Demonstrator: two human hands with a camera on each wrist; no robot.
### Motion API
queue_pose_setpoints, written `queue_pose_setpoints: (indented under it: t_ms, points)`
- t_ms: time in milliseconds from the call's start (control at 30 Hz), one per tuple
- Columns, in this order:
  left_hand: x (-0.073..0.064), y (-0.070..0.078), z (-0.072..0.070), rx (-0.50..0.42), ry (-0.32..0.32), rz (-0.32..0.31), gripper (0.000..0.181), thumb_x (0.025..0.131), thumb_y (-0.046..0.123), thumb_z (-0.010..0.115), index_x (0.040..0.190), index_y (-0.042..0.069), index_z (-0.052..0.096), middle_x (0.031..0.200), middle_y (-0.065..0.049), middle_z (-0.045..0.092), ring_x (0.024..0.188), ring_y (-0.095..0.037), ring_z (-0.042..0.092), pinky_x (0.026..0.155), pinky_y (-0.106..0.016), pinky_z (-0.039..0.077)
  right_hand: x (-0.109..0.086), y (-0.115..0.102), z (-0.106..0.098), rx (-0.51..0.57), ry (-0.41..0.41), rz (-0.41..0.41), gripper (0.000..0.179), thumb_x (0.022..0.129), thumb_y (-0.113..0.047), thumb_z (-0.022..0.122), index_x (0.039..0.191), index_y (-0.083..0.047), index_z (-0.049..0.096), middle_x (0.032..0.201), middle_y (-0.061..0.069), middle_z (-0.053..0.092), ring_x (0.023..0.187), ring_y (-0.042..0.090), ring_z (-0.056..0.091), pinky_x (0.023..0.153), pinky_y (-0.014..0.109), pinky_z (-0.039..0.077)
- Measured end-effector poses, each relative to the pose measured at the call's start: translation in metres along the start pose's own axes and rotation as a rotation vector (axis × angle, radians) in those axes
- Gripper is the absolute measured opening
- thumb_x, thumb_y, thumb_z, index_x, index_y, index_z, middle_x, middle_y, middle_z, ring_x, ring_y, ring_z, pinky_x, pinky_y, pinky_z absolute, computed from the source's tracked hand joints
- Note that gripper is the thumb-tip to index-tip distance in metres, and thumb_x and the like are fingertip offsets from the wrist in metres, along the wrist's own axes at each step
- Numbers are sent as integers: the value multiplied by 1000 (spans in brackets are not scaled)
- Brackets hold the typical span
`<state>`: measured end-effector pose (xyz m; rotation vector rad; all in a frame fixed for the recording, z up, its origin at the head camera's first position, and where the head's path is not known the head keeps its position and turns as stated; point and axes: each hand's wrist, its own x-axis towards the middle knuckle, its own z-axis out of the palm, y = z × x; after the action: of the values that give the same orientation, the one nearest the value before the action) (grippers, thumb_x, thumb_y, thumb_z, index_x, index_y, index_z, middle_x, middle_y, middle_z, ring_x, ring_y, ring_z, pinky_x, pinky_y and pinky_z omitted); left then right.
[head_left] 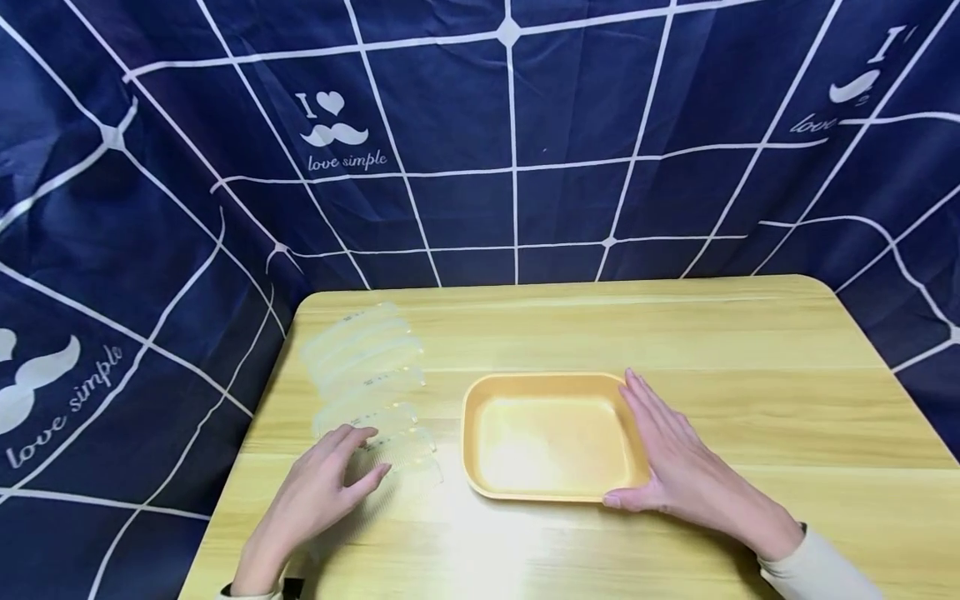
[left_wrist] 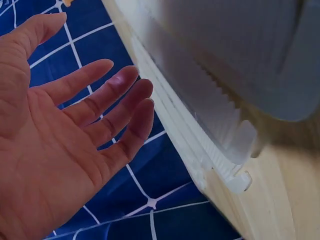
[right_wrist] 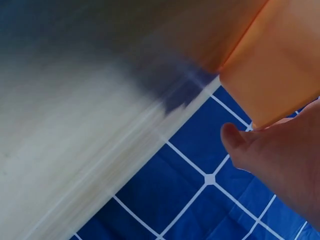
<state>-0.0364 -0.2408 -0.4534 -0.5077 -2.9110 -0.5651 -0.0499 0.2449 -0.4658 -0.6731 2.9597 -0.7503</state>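
An orange-yellow rectangular tray (head_left: 555, 497) with raised walls stands on the wooden table. At its right end, my right hand (head_left: 678, 467) holds it, fingers along the right wall and thumb at the near corner. The right wrist view shows the thumb against the tray's (right_wrist: 272, 70) lower edge. My left hand (head_left: 322, 479) hovers over the near end of a row of clear plastic pieces (head_left: 367, 350), fingers loosely bent around nothing. Beside that hand, the left wrist view shows these overlapping clear pieces (left_wrist: 232, 145) with fine teeth along an edge. Their exact kind is hard to tell.
The light wooden table (head_left: 750, 358) has rounded far corners. Dark blue cloth (head_left: 465, 108) with white lines and printed lettering hangs behind it and along both sides. A bright glare lies on the tabletop in front of the tray.
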Motion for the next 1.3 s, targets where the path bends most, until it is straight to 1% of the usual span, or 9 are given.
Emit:
queue_pose_setpoints:
  t_ms: [100,200,333,467,633,767,933,1033,1300]
  points:
    - [-3,-2,-3,-10,-6,-32,48,91,44,77,126,13,68,113,0,68,102,-18,64,85,-44,54,1,-1,3,0,-6,-4,141,66,-79,79,165,-10,6,173,11,2,157,32,10,107,75,31]
    - [-6,-5,-3,-21,-4,-50,47,91,44,77,125,13,69,111,1,68,98,-16,64,82,-42,54,0,-2,3,0,-9,-4,141,68,-78,79,165,-7,5,172,13,2,157,34,11,115,68,27]
    - [-10,-9,-2,-43,-13,-98,47,90,45,78,124,14,69,110,2,69,98,-15,65,79,-41,55,-1,-3,2,28,-16,43,143,68,-76,80,165,-8,1,172,15,4,155,38,15,120,63,24]
    - [-14,-11,-1,-35,-26,-126,48,88,46,80,123,14,69,108,3,68,94,-14,64,73,-37,53,-2,-2,1,64,-21,84,145,66,-74,83,165,-12,-2,171,17,9,152,44,21,113,69,28]
    - [-22,-9,0,-7,-22,-138,49,81,42,87,116,14,69,99,5,63,83,-8,53,66,-29,47,-2,-2,-1,52,-25,77,144,67,-73,83,165,-10,-3,170,19,11,150,48,24,108,73,30]
    - [-31,-5,-1,-7,-63,-193,47,75,40,90,108,17,67,91,9,54,79,-7,44,63,-26,40,-1,-4,0,47,-35,86,143,68,-74,82,165,-11,-4,170,18,12,149,48,26,106,74,31]
    - [-40,-3,-1,-16,-138,-286,47,73,40,92,105,20,65,90,10,51,80,-8,45,67,-28,42,-1,-4,1,50,-66,103,143,70,-75,80,165,-13,-6,171,18,10,150,48,24,107,75,30]
    - [-43,-3,0,-29,-164,-311,48,74,39,92,106,20,64,90,9,52,80,-9,45,66,-28,42,0,-2,1,62,-77,113,142,70,-75,80,165,-15,-7,170,19,11,150,48,24,109,74,29]
    - [-51,-4,4,-40,-148,-344,50,72,36,94,107,19,62,91,7,53,82,-9,48,65,-28,43,2,1,2,96,-71,101,142,70,-72,82,165,-17,-7,168,21,19,148,47,28,109,70,32]
